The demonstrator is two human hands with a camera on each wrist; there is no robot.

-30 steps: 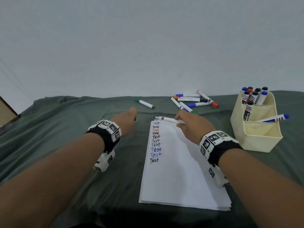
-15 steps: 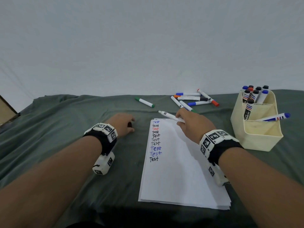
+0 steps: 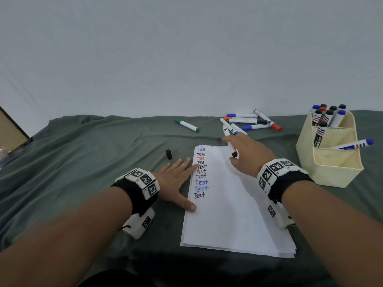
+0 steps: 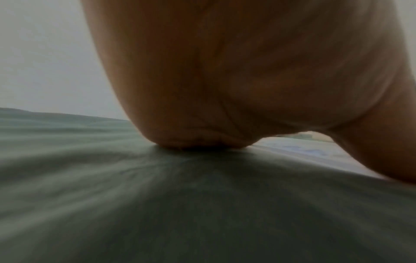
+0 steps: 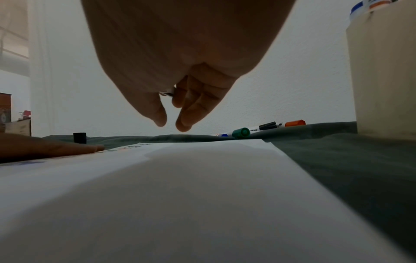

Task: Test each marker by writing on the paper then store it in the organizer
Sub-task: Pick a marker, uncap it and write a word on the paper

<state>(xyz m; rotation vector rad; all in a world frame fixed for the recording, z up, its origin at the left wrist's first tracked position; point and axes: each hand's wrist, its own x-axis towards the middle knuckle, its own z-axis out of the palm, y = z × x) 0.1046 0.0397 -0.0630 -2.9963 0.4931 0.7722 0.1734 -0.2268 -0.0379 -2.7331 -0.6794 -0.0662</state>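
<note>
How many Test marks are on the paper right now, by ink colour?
Black Test marks: 6
Blue Test marks: 3
Red Test mark: 1
Total: 10, in one column on the paper.

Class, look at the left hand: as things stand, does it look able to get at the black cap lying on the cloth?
Probably yes. The left hand lies flat and holds nothing, fingers on the paper's edge. The black cap stands on bare cloth just beyond the fingertips, with nothing between them.
</note>
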